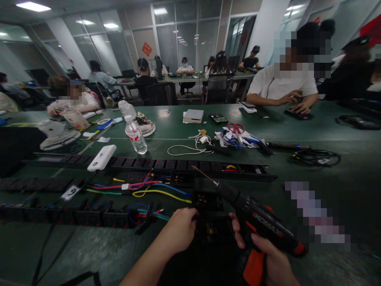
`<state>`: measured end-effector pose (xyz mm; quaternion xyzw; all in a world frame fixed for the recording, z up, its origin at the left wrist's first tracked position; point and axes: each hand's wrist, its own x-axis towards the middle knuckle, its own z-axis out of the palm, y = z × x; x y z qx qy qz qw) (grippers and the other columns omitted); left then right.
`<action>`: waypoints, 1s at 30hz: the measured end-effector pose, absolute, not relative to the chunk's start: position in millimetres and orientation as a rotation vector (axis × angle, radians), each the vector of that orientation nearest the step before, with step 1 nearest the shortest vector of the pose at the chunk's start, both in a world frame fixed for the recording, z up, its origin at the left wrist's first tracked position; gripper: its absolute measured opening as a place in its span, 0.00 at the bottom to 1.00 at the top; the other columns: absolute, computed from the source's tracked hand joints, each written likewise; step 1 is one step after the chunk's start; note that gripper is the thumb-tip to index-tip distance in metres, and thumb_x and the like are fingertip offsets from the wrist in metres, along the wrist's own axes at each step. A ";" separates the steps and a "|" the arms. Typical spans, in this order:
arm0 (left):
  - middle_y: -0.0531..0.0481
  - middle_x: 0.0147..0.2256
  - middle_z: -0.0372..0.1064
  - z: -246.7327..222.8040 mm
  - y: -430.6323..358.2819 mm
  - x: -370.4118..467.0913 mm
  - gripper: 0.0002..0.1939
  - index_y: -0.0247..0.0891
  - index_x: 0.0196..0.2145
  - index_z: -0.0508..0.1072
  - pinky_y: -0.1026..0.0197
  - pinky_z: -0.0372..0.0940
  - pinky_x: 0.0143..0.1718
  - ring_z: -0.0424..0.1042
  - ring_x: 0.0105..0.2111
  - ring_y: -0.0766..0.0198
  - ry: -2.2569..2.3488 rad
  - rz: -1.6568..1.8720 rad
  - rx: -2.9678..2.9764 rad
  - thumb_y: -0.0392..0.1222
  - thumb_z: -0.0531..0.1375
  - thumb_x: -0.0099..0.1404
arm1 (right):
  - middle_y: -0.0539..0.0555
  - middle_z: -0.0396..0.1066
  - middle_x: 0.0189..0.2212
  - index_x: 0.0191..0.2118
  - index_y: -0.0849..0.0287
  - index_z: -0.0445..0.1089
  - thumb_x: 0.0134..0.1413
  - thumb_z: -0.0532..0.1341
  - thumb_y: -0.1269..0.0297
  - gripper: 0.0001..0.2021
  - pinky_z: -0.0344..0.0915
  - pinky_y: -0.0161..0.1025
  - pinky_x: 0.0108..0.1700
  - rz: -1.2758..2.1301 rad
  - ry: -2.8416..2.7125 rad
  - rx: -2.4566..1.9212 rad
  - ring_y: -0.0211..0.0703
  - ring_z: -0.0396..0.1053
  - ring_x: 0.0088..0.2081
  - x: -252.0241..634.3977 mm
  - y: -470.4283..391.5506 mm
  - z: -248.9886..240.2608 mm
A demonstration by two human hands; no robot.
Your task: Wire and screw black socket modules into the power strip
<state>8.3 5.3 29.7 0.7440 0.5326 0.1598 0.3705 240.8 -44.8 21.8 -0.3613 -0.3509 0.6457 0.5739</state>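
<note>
My right hand [275, 254] is wrapped round the grip of a black and orange cordless drill [264, 220]. Its long bit [205, 174] points up and left over the power strip parts. My left hand [183, 230] has its fingers curled in at the left edge of a dark socket housing [211, 230] with brass contacts; what the fingertips grip is hidden. Just beyond lies a second black housing [206, 200], with blue and yellow wires [166, 192] running to it from the left.
A long black power strip [160, 164] crosses the green table, with a white power bank [102, 157] on it. Behind stand a water bottle [136, 135], a white cable [184, 150] and red scissors [235, 128]. Rows of sockets [65, 214] lie left. A co-worker [285, 85] sits opposite.
</note>
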 end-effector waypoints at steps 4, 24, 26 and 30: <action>0.46 0.44 0.78 30.5 3.1 6.9 0.25 0.46 0.48 0.78 0.52 0.66 0.48 0.75 0.47 0.51 1.292 0.426 1.883 0.29 0.51 0.60 | 0.54 0.74 0.34 0.48 0.55 0.76 0.52 0.65 0.56 0.18 0.63 0.36 0.31 1.493 -0.836 -0.840 0.38 0.65 0.25 240.3 -50.0 21.3; 0.50 0.39 0.77 23.5 -12.3 22.5 0.24 0.52 0.45 0.80 0.54 0.60 0.45 0.69 0.40 0.56 1.567 0.582 1.884 0.28 0.51 0.66 | 0.53 0.74 0.32 0.48 0.52 0.73 0.55 0.64 0.54 0.17 0.63 0.35 0.27 1.428 -0.977 -0.824 0.38 0.66 0.23 237.9 -58.6 24.3; 0.52 0.39 0.78 22.7 -11.3 22.4 0.24 0.51 0.44 0.80 0.53 0.58 0.45 0.69 0.41 0.56 1.522 0.641 1.913 0.27 0.52 0.65 | 0.53 0.74 0.33 0.49 0.52 0.73 0.56 0.63 0.55 0.16 0.64 0.36 0.28 1.426 -0.980 -0.835 0.39 0.66 0.24 238.8 -60.9 23.9; 0.54 0.39 0.79 22.2 -11.7 22.4 0.24 0.51 0.43 0.80 0.52 0.55 0.43 0.69 0.40 0.56 1.472 0.713 1.949 0.25 0.52 0.65 | 0.54 0.74 0.33 0.50 0.54 0.72 0.56 0.62 0.56 0.17 0.63 0.37 0.29 1.401 -0.968 -0.869 0.40 0.66 0.24 240.0 -65.0 23.0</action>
